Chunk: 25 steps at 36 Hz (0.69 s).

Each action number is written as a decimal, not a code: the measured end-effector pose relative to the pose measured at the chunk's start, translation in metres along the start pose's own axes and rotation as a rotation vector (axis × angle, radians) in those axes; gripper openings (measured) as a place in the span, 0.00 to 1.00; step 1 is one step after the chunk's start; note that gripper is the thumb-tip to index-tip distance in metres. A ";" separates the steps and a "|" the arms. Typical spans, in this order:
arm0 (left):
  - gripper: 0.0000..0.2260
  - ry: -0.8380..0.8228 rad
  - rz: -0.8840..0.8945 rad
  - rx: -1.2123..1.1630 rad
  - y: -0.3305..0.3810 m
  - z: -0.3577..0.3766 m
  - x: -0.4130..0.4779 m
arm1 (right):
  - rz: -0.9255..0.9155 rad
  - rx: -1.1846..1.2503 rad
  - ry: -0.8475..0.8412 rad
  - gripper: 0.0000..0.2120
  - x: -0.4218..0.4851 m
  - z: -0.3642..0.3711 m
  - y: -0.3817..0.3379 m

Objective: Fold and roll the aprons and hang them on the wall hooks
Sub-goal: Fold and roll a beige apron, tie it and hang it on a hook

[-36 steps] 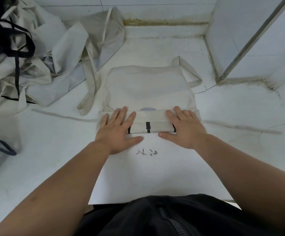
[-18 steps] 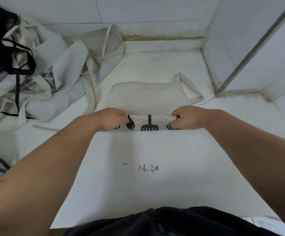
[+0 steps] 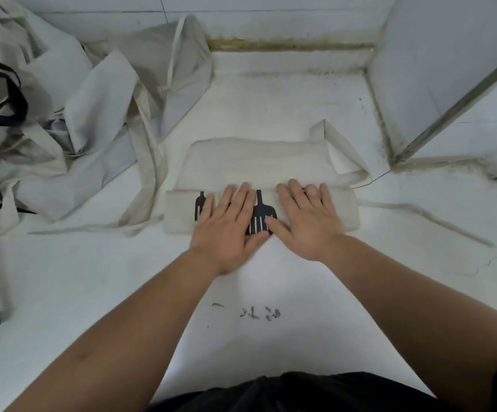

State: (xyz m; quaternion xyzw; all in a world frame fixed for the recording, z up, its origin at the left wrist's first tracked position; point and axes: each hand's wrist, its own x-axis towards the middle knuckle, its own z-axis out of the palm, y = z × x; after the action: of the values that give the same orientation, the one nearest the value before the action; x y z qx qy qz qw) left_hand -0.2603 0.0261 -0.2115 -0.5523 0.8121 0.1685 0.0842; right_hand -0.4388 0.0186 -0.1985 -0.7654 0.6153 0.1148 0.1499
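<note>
Apron (image 3: 259, 162) lies flat on the white surface (image 3: 63, 292) at frame centre, with its near edge rolled into a band (image 3: 178, 215) running 9-to-3. Both hands are on that band. Left hand (image 3: 227, 233): palm down, fingers straight and slightly spread, pressing the roll, nothing gripped. Right hand (image 3: 306, 221): same pose, flat and extended, just at 3 o'clock of the left; the thumbs nearly meet. Black spatula print (image 3: 259, 217) shows between the two hands, and a fork print (image 3: 200, 203) sits at 9 o'clock of the left fingers. The unrolled part of the apron extends toward 12. Neck strap loop (image 3: 345, 156) is folded over at 1 o'clock of the hands. One waist tie (image 3: 419, 212) trails off toward 3, the other (image 3: 92, 228) toward 9. Heap of loose aprons (image 3: 77, 129) at 10 o'clock of the frame, some with black straps (image 3: 12, 99), touching the left tie area. White sheet with scribbles (image 3: 259, 313) at 6 o'clock, under the forearms. Wall corner (image 3: 390, 150) at 2 o'clock.
</note>
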 end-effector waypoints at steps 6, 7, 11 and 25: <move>0.45 -0.028 0.008 0.005 -0.018 -0.005 0.001 | -0.043 0.031 -0.083 0.47 0.001 -0.001 0.015; 0.45 -0.037 0.014 -0.011 -0.019 -0.007 0.001 | -0.047 0.043 -0.079 0.47 0.001 -0.001 0.015; 0.44 0.000 0.016 -0.106 -0.020 -0.016 -0.005 | -0.079 0.039 -0.041 0.45 0.000 -0.003 0.017; 0.17 -0.336 -0.001 -0.251 -0.009 -0.066 -0.027 | -0.072 0.265 -0.212 0.24 -0.034 -0.049 0.012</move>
State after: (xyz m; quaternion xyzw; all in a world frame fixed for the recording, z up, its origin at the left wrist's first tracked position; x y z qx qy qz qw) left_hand -0.2390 0.0224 -0.1430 -0.5229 0.7591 0.3579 0.1489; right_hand -0.4588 0.0292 -0.1417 -0.7440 0.5778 0.1073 0.3179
